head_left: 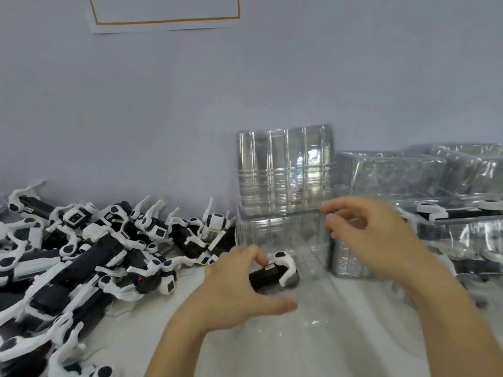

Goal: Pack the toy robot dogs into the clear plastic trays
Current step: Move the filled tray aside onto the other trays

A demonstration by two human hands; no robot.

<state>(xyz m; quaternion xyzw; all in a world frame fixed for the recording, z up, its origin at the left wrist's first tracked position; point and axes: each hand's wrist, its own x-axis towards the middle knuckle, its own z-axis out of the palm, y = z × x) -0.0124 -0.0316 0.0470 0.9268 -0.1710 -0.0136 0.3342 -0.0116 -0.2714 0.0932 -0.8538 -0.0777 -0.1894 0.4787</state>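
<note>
Your forearms enter from the bottom edge over the white surface (272, 349). At far left, a heap of black-and-white toy robot dogs (89, 257) lies piled against the wall (136, 104), legs sticking out at all angles. Your left hand (234, 284) is curled round one toy dog (272, 273), fingers on top of its black body and thumb stretched out below it; the dog lies on its side at the mouth of a clear plastic tray (285, 240) in front of you. Behind it, a stack of empty clear trays (284, 170) stands upright against the wall. Your right hand (364, 229) pinches the tray's right edge between thumb and fingers; motion blur hides the exact contact. Further right, bagged trays (435, 180) are piled up, with packed dogs (457, 213) visible through the plastic.
</note>
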